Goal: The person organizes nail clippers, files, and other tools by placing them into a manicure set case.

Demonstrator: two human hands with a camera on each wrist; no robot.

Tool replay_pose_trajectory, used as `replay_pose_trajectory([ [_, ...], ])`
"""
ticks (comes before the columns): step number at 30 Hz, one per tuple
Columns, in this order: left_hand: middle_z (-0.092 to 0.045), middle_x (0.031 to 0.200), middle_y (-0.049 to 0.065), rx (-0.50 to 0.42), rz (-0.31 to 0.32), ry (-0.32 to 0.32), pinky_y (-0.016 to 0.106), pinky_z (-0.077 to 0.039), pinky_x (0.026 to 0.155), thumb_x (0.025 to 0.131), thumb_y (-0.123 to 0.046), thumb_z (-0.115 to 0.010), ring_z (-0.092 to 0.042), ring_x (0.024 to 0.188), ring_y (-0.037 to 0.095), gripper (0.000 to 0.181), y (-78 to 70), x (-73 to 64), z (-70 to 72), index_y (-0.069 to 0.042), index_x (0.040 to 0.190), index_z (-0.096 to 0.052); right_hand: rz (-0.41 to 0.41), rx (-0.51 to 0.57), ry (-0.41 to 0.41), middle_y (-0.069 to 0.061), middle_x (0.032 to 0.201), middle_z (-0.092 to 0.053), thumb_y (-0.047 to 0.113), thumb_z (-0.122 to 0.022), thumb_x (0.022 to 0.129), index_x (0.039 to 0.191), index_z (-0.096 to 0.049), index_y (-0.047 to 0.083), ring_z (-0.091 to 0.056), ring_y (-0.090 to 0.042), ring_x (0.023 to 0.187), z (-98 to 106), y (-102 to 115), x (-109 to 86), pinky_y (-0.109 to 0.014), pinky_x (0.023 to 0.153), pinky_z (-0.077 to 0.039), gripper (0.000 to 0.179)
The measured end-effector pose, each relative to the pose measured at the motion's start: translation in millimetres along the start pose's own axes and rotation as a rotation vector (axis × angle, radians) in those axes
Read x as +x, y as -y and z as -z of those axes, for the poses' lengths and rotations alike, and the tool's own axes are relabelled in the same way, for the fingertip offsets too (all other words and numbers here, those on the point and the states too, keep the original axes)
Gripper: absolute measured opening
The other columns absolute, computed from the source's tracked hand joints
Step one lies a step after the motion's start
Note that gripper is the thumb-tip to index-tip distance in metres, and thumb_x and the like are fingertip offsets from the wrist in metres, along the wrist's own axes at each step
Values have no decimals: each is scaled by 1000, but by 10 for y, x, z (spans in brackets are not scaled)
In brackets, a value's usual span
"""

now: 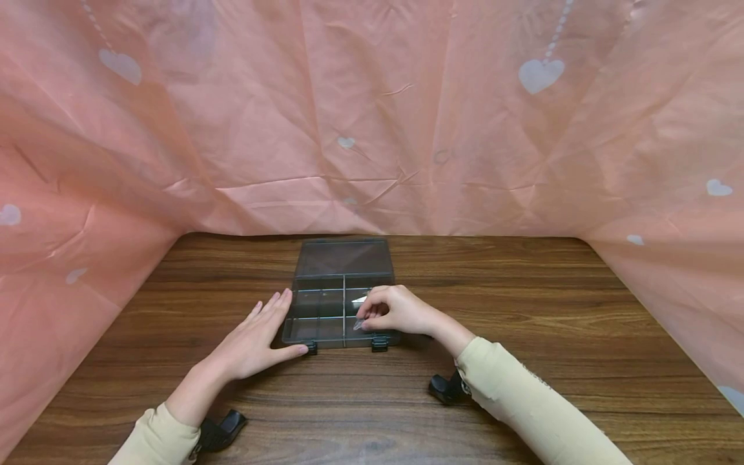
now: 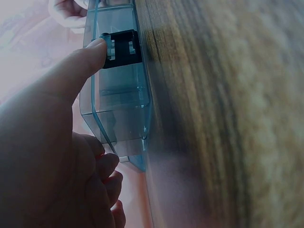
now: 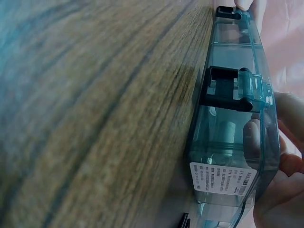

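Note:
A see-through dark plastic compartment box (image 1: 316,329) lies on the table with its lid (image 1: 347,257) folded open toward the back. My left hand (image 1: 256,339) rests against its left side, fingers straight, thumb at the front left latch (image 2: 122,48). Over the front right compartment, my right hand (image 1: 392,310) pinches a small clear plastic piece (image 1: 358,324) between thumb and fingers. Below that hand is the front right latch (image 3: 230,90). A white patch (image 1: 358,301) shows beside the right fingers. In the right wrist view, the box wall partly covers the fingers.
A printed white label (image 3: 223,178) is stuck on the box's side. The brown wood-grain table (image 1: 523,310) extends around the box. Pink cloth (image 1: 453,116) with white hearts hangs behind and at both sides. Black straps (image 1: 223,431) sit at both wrists.

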State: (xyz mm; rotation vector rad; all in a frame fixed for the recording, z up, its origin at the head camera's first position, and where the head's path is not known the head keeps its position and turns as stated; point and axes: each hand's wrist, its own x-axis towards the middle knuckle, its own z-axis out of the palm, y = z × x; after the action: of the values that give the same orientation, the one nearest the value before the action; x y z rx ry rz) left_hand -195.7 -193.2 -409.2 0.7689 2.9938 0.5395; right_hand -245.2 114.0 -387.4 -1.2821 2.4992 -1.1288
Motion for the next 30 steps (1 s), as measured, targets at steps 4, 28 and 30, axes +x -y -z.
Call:
replay_pose_trajectory([
  [4,-14,158,13,-1,2,1,49,-12,115,82,-71,-54,-13,144,28,107,-2,-1,-1,-1,152,-14,-3,-1,1,2,89,-63,11,-74,84,94,-74,8,-61,-6,79,-5,-5,-5,-23,72,-54,10],
  [28,-15,157,15,0,-17,-22,50,-12,115,83,-69,-55,-14,144,29,106,-6,3,-3,1,151,-16,-25,38,-38,-1,92,-65,13,-75,83,96,-74,6,-61,-7,81,112,50,-42,-26,74,-55,14],
  [30,-15,157,15,3,-18,-20,50,-12,115,83,-70,-54,-14,144,29,106,-3,5,-4,2,151,-16,-34,37,-51,-2,93,-65,13,-76,83,96,-74,7,-61,-8,81,149,65,-55,-26,74,-55,14],
])
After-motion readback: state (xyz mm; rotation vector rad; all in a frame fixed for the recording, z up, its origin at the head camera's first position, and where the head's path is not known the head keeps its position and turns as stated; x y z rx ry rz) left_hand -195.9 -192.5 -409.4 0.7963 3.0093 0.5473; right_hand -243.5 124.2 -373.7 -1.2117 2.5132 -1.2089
